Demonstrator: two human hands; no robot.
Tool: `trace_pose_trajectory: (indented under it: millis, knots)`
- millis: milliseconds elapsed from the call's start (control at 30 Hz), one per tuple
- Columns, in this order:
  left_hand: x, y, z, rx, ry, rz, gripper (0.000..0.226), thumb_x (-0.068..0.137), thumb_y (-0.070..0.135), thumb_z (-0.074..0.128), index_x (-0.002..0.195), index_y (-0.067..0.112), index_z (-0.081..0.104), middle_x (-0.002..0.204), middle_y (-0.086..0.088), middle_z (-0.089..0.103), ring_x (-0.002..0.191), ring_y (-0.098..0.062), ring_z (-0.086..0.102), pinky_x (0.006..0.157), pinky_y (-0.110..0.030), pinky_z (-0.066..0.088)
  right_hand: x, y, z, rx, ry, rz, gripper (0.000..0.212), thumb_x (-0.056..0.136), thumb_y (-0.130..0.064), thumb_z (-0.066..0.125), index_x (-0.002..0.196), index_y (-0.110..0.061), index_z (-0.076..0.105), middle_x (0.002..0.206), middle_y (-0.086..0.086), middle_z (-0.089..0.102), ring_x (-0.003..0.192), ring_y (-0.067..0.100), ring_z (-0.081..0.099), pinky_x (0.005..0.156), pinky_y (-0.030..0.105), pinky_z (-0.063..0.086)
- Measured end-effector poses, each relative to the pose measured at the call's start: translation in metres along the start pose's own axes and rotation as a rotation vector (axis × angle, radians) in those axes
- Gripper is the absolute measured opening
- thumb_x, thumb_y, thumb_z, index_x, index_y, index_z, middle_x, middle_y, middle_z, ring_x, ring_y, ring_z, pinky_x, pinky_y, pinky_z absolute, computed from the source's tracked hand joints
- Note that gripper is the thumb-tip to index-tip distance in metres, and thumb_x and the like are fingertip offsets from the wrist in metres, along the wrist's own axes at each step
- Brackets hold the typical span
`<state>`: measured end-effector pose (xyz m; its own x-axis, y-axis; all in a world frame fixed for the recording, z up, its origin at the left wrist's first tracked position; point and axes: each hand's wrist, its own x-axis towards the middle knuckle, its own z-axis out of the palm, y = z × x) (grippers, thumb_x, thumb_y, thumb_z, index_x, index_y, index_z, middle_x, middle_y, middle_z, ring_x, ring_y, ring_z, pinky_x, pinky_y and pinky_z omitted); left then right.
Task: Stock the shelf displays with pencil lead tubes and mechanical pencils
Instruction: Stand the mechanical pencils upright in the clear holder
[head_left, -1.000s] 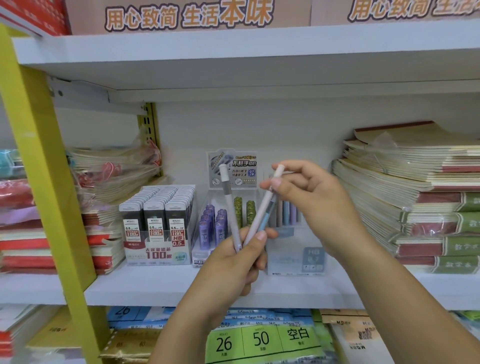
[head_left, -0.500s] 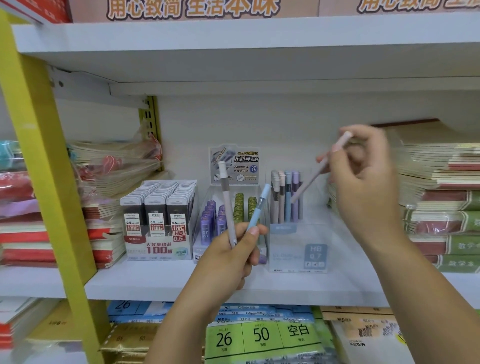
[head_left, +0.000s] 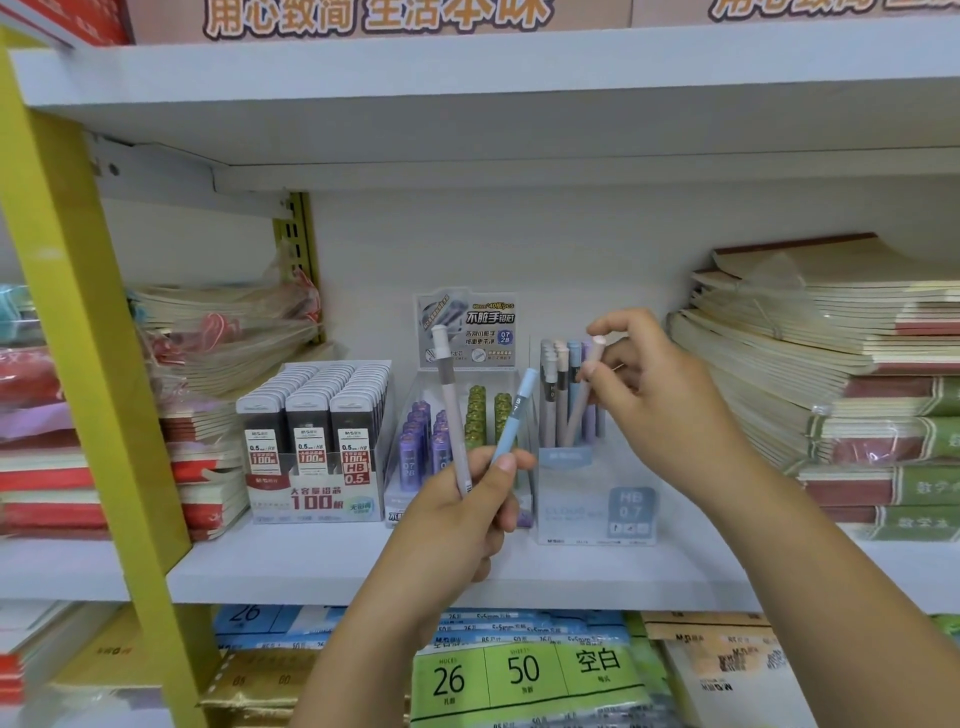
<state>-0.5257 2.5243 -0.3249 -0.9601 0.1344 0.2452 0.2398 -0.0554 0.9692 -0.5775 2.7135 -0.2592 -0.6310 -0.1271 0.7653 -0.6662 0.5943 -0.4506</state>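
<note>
STOCKING THE PENCIL DISPLAY: A person's right hand (head_left: 654, 400) pinches a pale pink pencil (head_left: 579, 408) near its cap between thumb and fingers. The barrel slants down with its tip inside the clear pencil holder (head_left: 597, 504). The high grip apparently lets it slide in among the standing pencils (head_left: 557, 395) without the knuckles knocking them.

The left hand (head_left: 457, 519), raised in front of the shelf's front edge, curls its fingers round the lower ends of a mauve pencil (head_left: 452, 410) and a blue pencil (head_left: 514, 415). They are fanned apart, caps up, seemingly as a ready supply from which each can be picked off singly.

The holder stands near the front edge of the white shelf (head_left: 311, 566), about midway along it, with its printed face turned outward to shoppers. Just beside it on the left, a tiered lead tube display (head_left: 441, 441) shows purple and green tubes beneath a header card. Further left, a tray of black lead cases (head_left: 311, 410) looks full. Stacked notebooks (head_left: 831, 389) fill the shelf's right end, and wrapped bundles (head_left: 218, 332) lie toward its back left corner.

The lead side appears stocked. Once this pencil is in, the two in the left hand remain to be placed.
</note>
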Motion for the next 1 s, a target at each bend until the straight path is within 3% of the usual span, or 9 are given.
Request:
trace_pose_trajectory:
  millis: [267, 400, 467, 633, 733, 800, 867, 1000]
  knots:
    - [0.001, 0.0, -0.001, 0.001, -0.003, 0.006, 0.025, 0.102, 0.039, 0.048, 0.099, 0.036, 0.073, 0.066, 0.004, 0.051, 0.045, -0.005, 0.032, 0.041, -0.017, 0.027, -0.001, 0.008, 0.008, 0.0, 0.039, -0.001, 0.024, 0.092, -0.02, 0.062, 0.101, -0.038, 0.048, 0.077, -0.009, 0.065, 0.074, 0.011, 0.066, 0.071, 0.042, 0.057]
    - [0.0, -0.001, -0.001, -0.003, -0.002, 0.008, 0.025, 0.102, 0.039, 0.049, 0.1, 0.035, 0.073, 0.066, 0.004, 0.051, 0.045, -0.006, 0.032, 0.041, -0.017, 0.028, 0.0, 0.009, 0.009, -0.019, -0.017, 0.016, 0.029, 0.091, -0.019, 0.062, 0.109, -0.042, 0.057, 0.084, -0.015, 0.067, 0.08, 0.001, 0.064, 0.076, 0.03, 0.055]
    - [0.0, 0.0, -0.001, -0.016, -0.005, 0.007, 0.025, 0.101, 0.039, 0.049, 0.1, 0.035, 0.073, 0.066, 0.005, 0.051, 0.046, -0.006, 0.032, 0.041, -0.017, 0.028, 0.001, 0.01, 0.01, -0.084, -0.05, 0.03, 0.03, 0.092, -0.016, 0.061, 0.116, -0.035, 0.061, 0.089, -0.017, 0.066, 0.083, 0.001, 0.062, 0.079, 0.029, 0.054]
    - [0.0, 0.002, 0.0, -0.046, -0.002, 0.005, 0.025, 0.102, 0.037, 0.049, 0.1, 0.034, 0.074, 0.065, 0.004, 0.051, 0.048, -0.008, 0.031, 0.042, -0.018, 0.027, 0.003, 0.005, 0.009, -0.195, -0.097, 0.027, 0.033, 0.096, -0.016, 0.054, 0.128, -0.023, 0.06, 0.117, -0.003, 0.066, 0.103, 0.012, 0.06, 0.088, 0.02, 0.042]
    - [-0.002, 0.004, 0.001, -0.05, -0.01, 0.013, 0.025, 0.101, 0.037, 0.049, 0.099, 0.034, 0.074, 0.065, 0.004, 0.051, 0.049, -0.008, 0.031, 0.042, -0.018, 0.027, 0.001, -0.005, 0.004, -0.206, -0.002, -0.04, 0.031, 0.097, -0.021, 0.052, 0.127, -0.02, 0.06, 0.115, -0.006, 0.06, 0.1, 0.008, 0.056, 0.084, 0.015, 0.038]
    - [-0.002, 0.006, 0.001, -0.04, -0.024, 0.026, 0.025, 0.101, 0.039, 0.049, 0.101, 0.034, 0.074, 0.065, 0.005, 0.051, 0.048, -0.007, 0.031, 0.042, -0.018, 0.027, 0.0, -0.016, -0.002, -0.137, 0.086, -0.045, 0.027, 0.096, -0.028, 0.052, 0.119, -0.026, 0.064, 0.105, -0.014, 0.063, 0.091, 0.001, 0.056, 0.075, 0.008, 0.038]
    - [-0.002, 0.007, 0.003, -0.035, -0.049, 0.037, 0.025, 0.1, 0.04, 0.049, 0.103, 0.034, 0.073, 0.064, 0.006, 0.049, 0.047, -0.007, 0.03, 0.042, -0.017, 0.026, -0.001, -0.028, -0.006, 0.039, 0.025, 0.007, 0.023, 0.091, -0.035, 0.057, 0.113, -0.037, 0.065, 0.092, -0.017, 0.07, 0.085, -0.001, 0.061, 0.073, 0.008, 0.044]
    - [-0.001, 0.009, 0.011, -0.032, -0.093, 0.042, 0.025, 0.096, 0.045, 0.051, 0.102, 0.035, 0.073, 0.061, 0.008, 0.042, 0.047, -0.007, 0.028, 0.041, -0.017, 0.024, -0.007, -0.042, 0.001, 0.363, -0.176, 0.132, 0.018, 0.089, -0.024, 0.065, 0.105, -0.033, 0.065, 0.081, -0.005, 0.075, 0.079, 0.019, 0.067, 0.071, 0.027, 0.051]
